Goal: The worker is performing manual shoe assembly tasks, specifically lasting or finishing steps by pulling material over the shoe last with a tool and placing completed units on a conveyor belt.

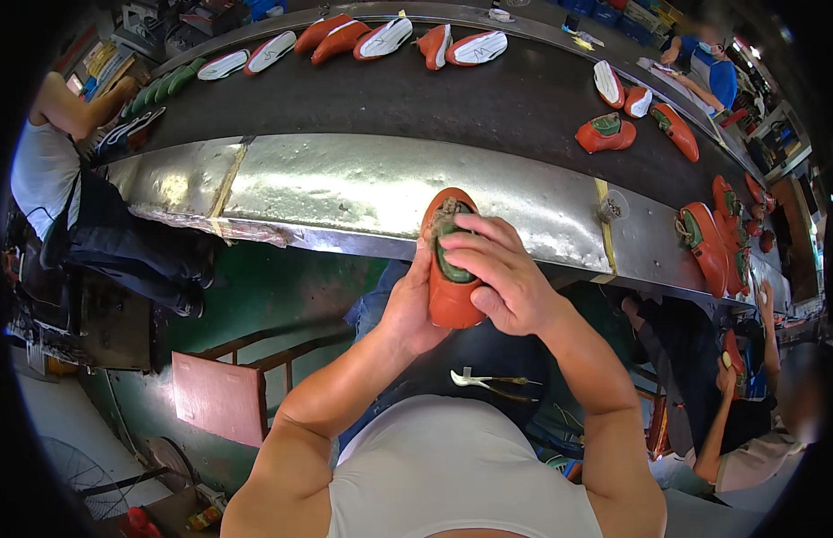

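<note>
An orange-red shoe (455, 303) is upright in front of me, its toe pointing away, near the edge of the metal bench. My left hand (412, 308) grips it along the left side and heel. Inside the shoe's opening sits a green shoe last (454, 262), with a brownish, crumpled lace or cord (449, 215) beyond it. My right hand (508, 276) is closed over the right side, its fingers curled onto the green last and its thumb near the heel. Pincers (488, 383) with a pale head lie on the dark cloth over my lap.
Beyond the metal ledge (345, 184) runs a dark conveyor belt (390, 103) with several orange shoes and white soles. A small cup (614, 206) stands on the ledge at right, near more orange shoes (706, 247). Co-workers sit left and right; a wooden stool (217, 394) stands at left.
</note>
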A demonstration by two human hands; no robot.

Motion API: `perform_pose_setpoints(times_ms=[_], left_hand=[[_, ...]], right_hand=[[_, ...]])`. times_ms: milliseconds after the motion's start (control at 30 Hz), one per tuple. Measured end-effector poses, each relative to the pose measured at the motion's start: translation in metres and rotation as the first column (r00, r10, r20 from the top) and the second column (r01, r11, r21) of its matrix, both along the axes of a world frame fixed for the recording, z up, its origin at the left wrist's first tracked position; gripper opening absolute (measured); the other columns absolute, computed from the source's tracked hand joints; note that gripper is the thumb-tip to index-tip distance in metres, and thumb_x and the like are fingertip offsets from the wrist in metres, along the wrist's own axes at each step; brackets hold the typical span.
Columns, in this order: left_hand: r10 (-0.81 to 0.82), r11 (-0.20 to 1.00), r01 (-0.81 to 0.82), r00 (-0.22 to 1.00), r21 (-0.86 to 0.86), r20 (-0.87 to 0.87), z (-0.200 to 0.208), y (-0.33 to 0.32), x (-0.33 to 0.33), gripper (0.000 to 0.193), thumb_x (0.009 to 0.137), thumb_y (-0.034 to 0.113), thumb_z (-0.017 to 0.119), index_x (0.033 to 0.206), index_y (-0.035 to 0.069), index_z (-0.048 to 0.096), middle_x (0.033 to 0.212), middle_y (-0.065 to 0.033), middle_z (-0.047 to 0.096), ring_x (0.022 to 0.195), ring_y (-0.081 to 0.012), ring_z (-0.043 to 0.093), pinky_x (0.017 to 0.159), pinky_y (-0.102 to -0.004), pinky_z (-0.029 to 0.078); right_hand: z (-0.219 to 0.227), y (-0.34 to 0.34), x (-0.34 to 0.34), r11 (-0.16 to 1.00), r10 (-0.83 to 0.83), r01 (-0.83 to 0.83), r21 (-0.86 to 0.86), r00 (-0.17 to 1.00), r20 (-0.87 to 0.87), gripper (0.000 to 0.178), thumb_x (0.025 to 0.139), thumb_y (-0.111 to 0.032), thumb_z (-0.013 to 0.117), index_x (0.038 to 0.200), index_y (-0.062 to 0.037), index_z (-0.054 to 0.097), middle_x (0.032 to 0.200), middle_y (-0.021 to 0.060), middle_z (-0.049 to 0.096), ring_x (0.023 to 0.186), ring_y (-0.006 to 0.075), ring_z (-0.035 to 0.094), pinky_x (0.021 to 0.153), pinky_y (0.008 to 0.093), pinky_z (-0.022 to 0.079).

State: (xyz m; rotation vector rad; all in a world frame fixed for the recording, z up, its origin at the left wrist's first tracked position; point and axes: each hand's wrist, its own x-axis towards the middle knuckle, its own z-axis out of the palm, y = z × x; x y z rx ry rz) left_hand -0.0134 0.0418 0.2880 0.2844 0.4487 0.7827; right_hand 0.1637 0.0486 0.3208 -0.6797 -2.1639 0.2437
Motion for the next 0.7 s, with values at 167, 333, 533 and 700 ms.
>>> perform_pose_setpoints(times_ms=[167,333,533,700], left_hand=[[0.069,0.995,-0.074,0.995,-0.072,-0.067,0.024,0.006,0.011,0.057,0.108,0.053,0.013,0.145,0.019,0.040,0.139,-0.0076,0.052,0.128,-0.0232,0.053,0.105,-0.0459,0.048],[0.045,0.999,-0.047,0.995,-0.023,-0.093,0.017,0.028,0.011,0.059,0.107,0.056,0.016,0.141,0.017,0.044,0.132,-0.0089,0.057,0.121,-0.0238,0.059,0.101,-0.0438,0.051],[-0.034,0.976,0.075,0.980,0.205,-0.197,-0.020,0.112,0.057,0.064,0.104,0.060,0.034,0.142,0.010,0.046,0.122,-0.0137,0.063,0.108,-0.0373,0.066,0.087,-0.0494,0.057],[-0.376,0.870,0.343,0.926,0.354,0.027,-0.027,0.262,0.137,0.076,0.100,0.068,0.032,0.139,0.004,0.048,0.121,-0.0170,0.064,0.097,-0.0320,0.070,0.074,-0.0461,0.059]], right_hand=[[0.001,0.026,-0.006,0.999,0.045,-0.046,-0.001,0.984,-0.174,0.033,0.103,-0.034,0.049,0.108,-0.0040,0.062,0.113,0.0115,0.067,0.112,0.0339,0.058,0.106,0.0491,0.039],[-0.009,0.032,0.009,0.996,-0.027,0.005,-0.083,0.965,-0.261,0.034,0.102,-0.029,0.051,0.117,-0.0002,0.060,0.121,0.0179,0.063,0.117,0.0387,0.056,0.104,0.0474,0.042],[-0.103,0.039,0.130,0.681,-0.714,0.731,0.035,0.653,0.255,0.050,0.090,-0.026,0.066,0.125,0.0069,0.053,0.135,0.0254,0.052,0.129,0.0452,0.046,0.108,0.0526,0.036],[-0.112,0.038,0.141,0.589,-0.747,0.803,-0.090,0.583,0.319,0.062,0.082,-0.034,0.073,0.124,0.0085,0.053,0.134,0.0258,0.051,0.131,0.0460,0.042,0.110,0.0553,0.030]])
